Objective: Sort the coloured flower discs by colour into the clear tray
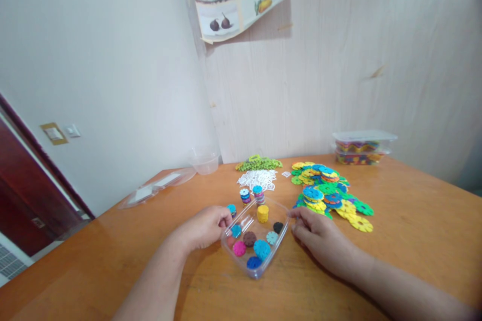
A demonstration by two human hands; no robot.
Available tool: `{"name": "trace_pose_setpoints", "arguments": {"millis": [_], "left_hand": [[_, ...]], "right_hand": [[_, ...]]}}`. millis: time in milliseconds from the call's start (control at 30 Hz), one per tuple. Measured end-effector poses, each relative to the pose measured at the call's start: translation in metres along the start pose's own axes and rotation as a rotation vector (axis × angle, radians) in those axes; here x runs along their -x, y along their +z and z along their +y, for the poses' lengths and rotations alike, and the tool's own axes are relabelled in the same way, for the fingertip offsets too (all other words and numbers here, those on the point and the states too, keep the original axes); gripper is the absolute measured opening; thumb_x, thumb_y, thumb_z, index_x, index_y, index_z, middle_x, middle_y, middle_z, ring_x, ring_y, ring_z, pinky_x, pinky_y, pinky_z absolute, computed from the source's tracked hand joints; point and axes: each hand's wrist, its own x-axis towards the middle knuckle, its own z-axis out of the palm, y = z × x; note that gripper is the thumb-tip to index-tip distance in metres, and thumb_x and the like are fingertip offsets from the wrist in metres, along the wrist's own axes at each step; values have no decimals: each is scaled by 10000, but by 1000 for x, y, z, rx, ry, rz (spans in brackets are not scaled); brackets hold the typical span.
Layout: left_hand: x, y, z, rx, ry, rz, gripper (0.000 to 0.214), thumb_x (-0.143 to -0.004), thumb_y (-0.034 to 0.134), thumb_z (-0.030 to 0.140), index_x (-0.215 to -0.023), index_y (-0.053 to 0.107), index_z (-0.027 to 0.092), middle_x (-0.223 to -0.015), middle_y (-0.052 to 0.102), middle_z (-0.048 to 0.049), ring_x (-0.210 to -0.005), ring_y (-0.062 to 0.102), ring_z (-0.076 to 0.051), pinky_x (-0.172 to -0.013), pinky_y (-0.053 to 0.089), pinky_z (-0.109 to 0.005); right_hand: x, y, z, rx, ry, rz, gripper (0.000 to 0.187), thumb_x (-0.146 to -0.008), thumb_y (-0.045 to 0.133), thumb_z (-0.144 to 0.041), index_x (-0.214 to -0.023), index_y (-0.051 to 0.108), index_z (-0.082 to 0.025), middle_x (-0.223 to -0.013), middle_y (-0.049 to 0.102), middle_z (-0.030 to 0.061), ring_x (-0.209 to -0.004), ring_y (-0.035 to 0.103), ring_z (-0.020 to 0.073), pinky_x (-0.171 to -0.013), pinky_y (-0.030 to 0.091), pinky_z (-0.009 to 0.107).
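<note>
A clear plastic tray (263, 270) lies on the wooden table (414, 220) in front of me, holding several small stacks of coloured snowflake discs. My left hand (205, 228) grips the tray's left edge, fingers curled. My right hand (320, 241) grips the tray's right edge, fingers bent against the rim. Two short disc stacks (251, 194) stand just behind the tray, and a blue stack (231, 209) sits by my left fingertips.
A heap of coloured discs (329, 191) lies to the right behind the tray. White pieces (258, 179) and green pieces (259, 163) lie further back. A lidded box of discs (361, 148), a clear cup (205, 160) and a clear lid (156, 188) stand near the wall.
</note>
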Motion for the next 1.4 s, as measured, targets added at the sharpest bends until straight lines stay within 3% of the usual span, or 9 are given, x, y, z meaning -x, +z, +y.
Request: {"name": "trace_pose_setpoints", "arguments": {"millis": [233, 533, 733, 900, 1100, 1233, 1400], "left_hand": [[0, -2, 6, 66, 48, -52, 267, -717, 653, 322, -936, 623, 172, -743, 583, 6, -667, 502, -130, -552, 347, -210], [-2, -3, 13, 129, 34, -63, 277, -707, 661, 368, -846, 569, 147, -729, 560, 9, -669, 487, -125, -573, 359, -215], [15, -27, 20, 143, -2, 109, 260, -760, 605, 405, -822, 562, 156, -744, 541, 20, -701, 476, -120, -628, 369, -222], [33, -39, 46, 197, 31, 338, 290, -801, 550, 456, -833, 562, 168, -789, 583, 3, -756, 513, -141, -680, 402, -246], [34, -17, 82, 95, 184, 259, 204, -831, 513, 342, -758, 605, 175, -866, 615, -22, -842, 543, -159, -780, 426, -278], [28, -1, 88, -46, 285, 218, 160, -811, 529, 258, -697, 617, 189, -908, 617, -23, -949, 518, -177, -859, 398, -289], [26, 10, 89, -135, 301, 182, 139, -783, 551, 228, -669, 627, 202, -934, 629, -25, -977, 490, -199, -871, 368, -309]], "right_hand": [[0, -1, -3, 0, 2, 0, 270, -825, 468, -251, -1053, 602, -192, -644, 527, -30, -637, 529, 162, -590, 391, 275], [1, 0, -2, -2, 4, 5, 277, -807, 477, -235, -1049, 604, -192, -643, 536, -31, -627, 530, 159, -583, 385, 272], [1, 0, 0, -1, -27, 10, 274, -816, 479, -243, -1048, 616, -193, -653, 553, -22, -645, 538, 163, -603, 392, 276], [1, 0, 0, -2, -24, 25, 270, -807, 490, -235, -1037, 627, -196, -654, 569, -18, -644, 544, 163, -603, 392, 275], [0, -1, -3, 8, -30, 28, 265, -803, 493, -221, -1029, 629, -189, -658, 572, -16, -644, 540, 160, -602, 386, 272], [1, 0, -4, 4, -31, 30, 265, -802, 496, -218, -1027, 631, -185, -653, 566, -18, -639, 538, 157, -606, 386, 271], [1, 0, -4, 19, -33, 42, 281, -797, 504, -215, -1042, 635, -179, -655, 579, -16, -638, 540, 154, -600, 380, 265]]}}
